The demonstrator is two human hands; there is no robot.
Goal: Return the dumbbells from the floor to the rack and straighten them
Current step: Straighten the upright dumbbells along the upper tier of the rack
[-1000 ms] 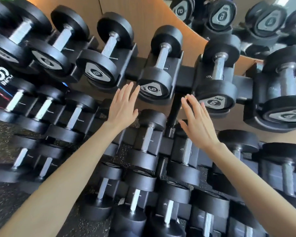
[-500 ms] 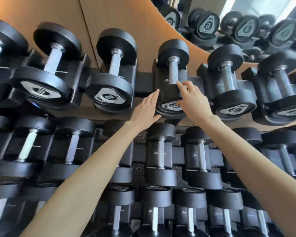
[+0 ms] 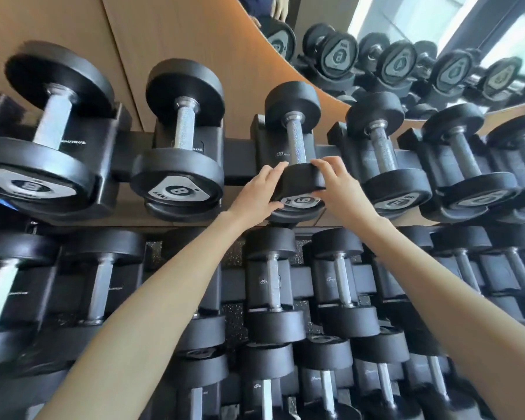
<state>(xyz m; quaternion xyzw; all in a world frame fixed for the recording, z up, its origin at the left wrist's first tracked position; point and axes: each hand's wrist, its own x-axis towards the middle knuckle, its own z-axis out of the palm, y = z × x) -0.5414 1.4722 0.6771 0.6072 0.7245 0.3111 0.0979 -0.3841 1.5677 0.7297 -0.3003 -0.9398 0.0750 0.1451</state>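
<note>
Hands, two. The left hand (image 3: 256, 194) and the right hand (image 3: 343, 189) both grip the front head of one dumbbell. The left fingers curl over its left rim, and the right fingers lie over its upper right rim with the thumb on the face. Both forearms are bare.

Dumbbell marked 6 (image 3: 299, 178), one. It lies in its cradle on the top tier of the rack (image 3: 238, 157), with the handle pointing away towards the wall. It has round black rubber heads, a knurled steel handle and a grey number plate on the front face.

Top tier, six dumbbells plainly in view, the held one included. To its left are the nearer dumbbell marked 8 (image 3: 176, 165) and the far-left dumbbell marked 8 (image 3: 37, 159). Three more stand to its right, their numbers blurred. Each sits in its own black moulded cradle.

Lower tiers, at least two rows of the same black dumbbells with steel handles. The count cannot be told because of arms, edges and blur.

Wall panel (image 3: 179, 31), brown with a wood grain. Mirror (image 3: 376, 28), one, upper right, reflecting a row of number plates. Floor (image 3: 234, 247), dark speckled rubber, seen through gaps in the rack.
</note>
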